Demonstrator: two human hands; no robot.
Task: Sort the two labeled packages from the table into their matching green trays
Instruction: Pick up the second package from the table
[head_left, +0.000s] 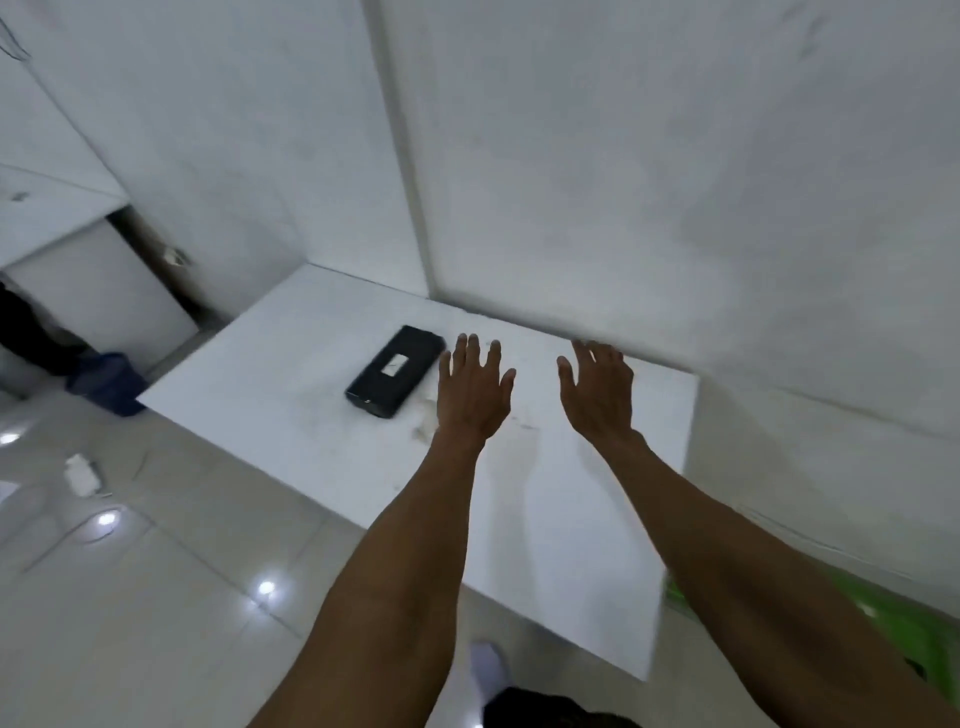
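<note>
— Fingers (469, 347) of the left hand (474, 392) are spread wide and hold nothing; the hand is with its back to the camera, over the white table (291, 395). Do you see the same on the other side?

— Yes. On the right hand (598, 391) the fingers are also spread apart and empty. Both forearms are bare and stretch forward over the table from its near edge.

— And where is the package?

— One black package (396, 371) lies flat on the table, just to the left of the left hand. It is long and lies diagonally, and it has a small white label (396, 364) on its top face. The little finger of the left hand is very near its far end, but I cannot tell if it touches.

— What about the trays?

— Something green (914, 639) shows to the right of the table, low beside its near right corner, partly hidden by the right forearm. It is blurred, so I cannot tell if it is a tray.

— Anything more around the table?

— White walls (623, 182) stand behind the table and to its right. To the left of the table, on the tiled floor (156, 597), stands a dark blue bin (106, 382), and nearer lies a small white scrap (83, 474).
</note>
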